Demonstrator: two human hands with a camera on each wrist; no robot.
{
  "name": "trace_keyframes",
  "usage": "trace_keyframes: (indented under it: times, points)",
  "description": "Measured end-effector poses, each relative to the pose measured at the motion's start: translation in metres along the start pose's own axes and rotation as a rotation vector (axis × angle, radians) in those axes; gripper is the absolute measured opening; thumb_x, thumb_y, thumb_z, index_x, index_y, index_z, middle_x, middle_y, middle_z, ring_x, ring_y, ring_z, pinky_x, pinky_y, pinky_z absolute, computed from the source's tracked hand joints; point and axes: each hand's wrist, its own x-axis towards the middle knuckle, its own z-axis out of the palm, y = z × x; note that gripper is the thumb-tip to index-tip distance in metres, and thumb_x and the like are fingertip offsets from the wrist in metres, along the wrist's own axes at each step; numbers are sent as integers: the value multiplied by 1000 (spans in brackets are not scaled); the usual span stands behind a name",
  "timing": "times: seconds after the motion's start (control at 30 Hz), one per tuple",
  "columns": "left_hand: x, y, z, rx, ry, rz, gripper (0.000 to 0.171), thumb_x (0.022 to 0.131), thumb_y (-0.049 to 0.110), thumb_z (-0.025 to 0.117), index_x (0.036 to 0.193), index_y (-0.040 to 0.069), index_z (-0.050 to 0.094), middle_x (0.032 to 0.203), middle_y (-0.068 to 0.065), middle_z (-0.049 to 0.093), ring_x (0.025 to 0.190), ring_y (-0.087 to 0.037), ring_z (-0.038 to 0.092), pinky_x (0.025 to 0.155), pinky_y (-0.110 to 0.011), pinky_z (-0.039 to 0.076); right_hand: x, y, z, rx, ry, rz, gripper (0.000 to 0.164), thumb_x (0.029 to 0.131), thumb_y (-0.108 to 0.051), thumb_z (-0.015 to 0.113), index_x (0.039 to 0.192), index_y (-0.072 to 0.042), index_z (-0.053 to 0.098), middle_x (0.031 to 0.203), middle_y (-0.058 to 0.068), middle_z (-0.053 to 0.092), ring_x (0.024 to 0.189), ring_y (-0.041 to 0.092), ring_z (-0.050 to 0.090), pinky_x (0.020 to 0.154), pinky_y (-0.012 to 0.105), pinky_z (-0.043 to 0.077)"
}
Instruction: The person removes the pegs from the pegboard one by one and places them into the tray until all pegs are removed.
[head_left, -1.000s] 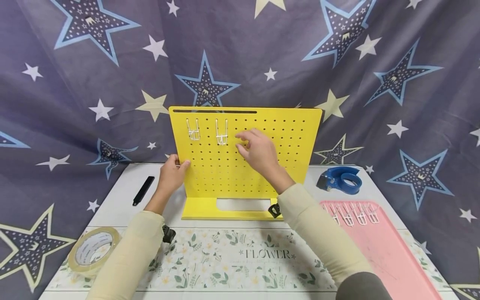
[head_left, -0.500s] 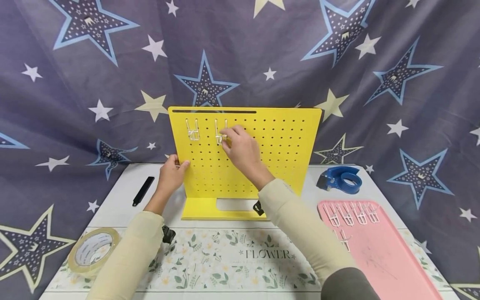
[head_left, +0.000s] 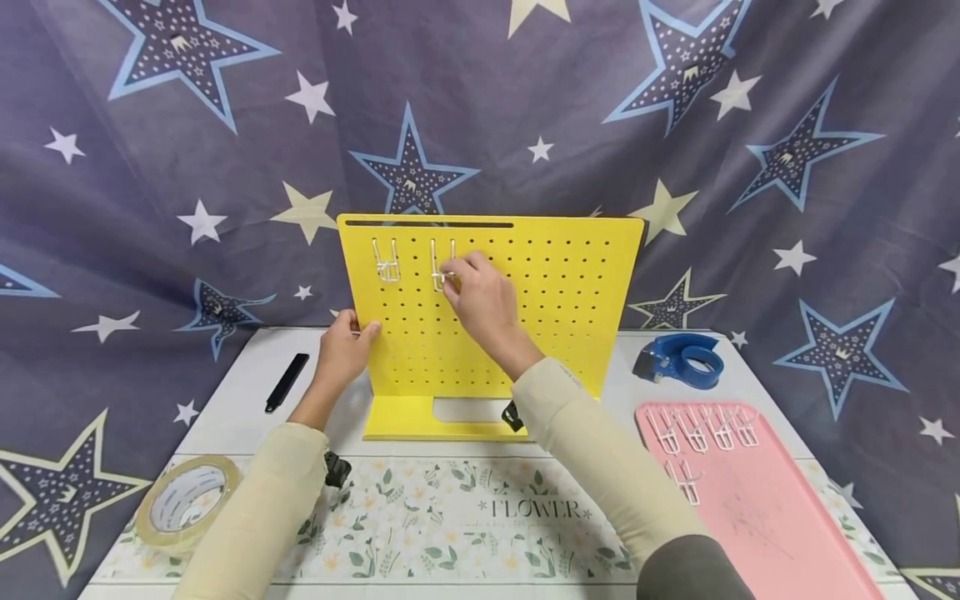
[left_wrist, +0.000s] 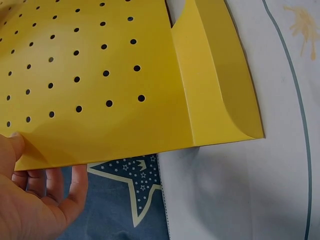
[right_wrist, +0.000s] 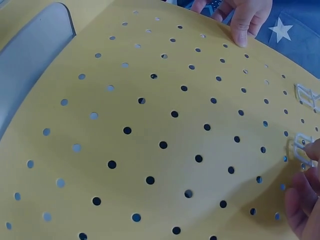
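A yellow pegboard [head_left: 420, 350] stands upright on its base at the table's middle. My left hand [head_left: 343, 350] grips its left edge, thumb on the front face and the other fingers behind, as the left wrist view also shows. Two white wire hooks hang near the board's top left. The outer hook [head_left: 387, 268] is untouched. My right hand [head_left: 486, 302] pinches the lower part of the inner hook [head_left: 433, 260] between thumb and fingers; the fingertips cover some of it. In the right wrist view that hook [right_wrist: 299, 145] lies against the board at the right edge.
At right, a pink tray [head_left: 780, 517] carries several more white wire hooks [head_left: 693, 429]. Behind it sits a blue tape dispenser [head_left: 686, 360]. A roll of tape [head_left: 187, 504] lies front left, a black flat bar [head_left: 287, 382] farther back. A starry curtain [head_left: 480, 100] hangs behind.
My right hand has moved left across the board from beside the inner hook and now pinches it. The left hand stays on the board's edge.
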Motion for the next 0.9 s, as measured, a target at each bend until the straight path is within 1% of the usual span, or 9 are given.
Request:
trace_keyframes:
  times: [0.17, 0.33, 0.7, 0.9]
  points:
    - [0, -1, 0, 7, 11, 8, 37, 107, 34, 52, 125, 3, 50, 130, -20, 62, 118, -35, 62, 92, -46, 52, 2, -1, 0, 0, 14, 8, 10, 96, -23, 71, 104, -22, 78, 100, -2, 72, 72, 11, 66, 54, 23, 48]
    - [-1, 0, 0, 4, 11, 12, 36, 107, 33, 53, 125, 2, 50, 130, -21, 63, 118, -36, 62, 93, -47, 53, 2, -1, 0, -14, 11, 11, 11, 97, -24, 71, 103, -23, 79, 100, -3, 72, 72, 10, 65, 55, 23, 49]
    - [1, 1, 1, 4, 9, 5, 36, 107, 33, 53, 125, 2, 50, 128, -21, 63, 117, -35, 62, 92, -46, 53, 2, 0, -4, -21, 36, -25, 10, 97, -25, 71, 103, -23, 78, 100, -3, 72, 73, 12, 67, 57, 26, 51]
    - [0, 0, 1, 2, 9, 9, 37, 107, 33, 53, 126, 2, 50, 129, -21, 62, 118, -36, 62, 93, -47, 53, -1, -1, -8, -1, 73, -71, 8, 95, -23, 72, 99, -22, 78, 94, -2, 70, 69, 12, 65, 52, 26, 48]
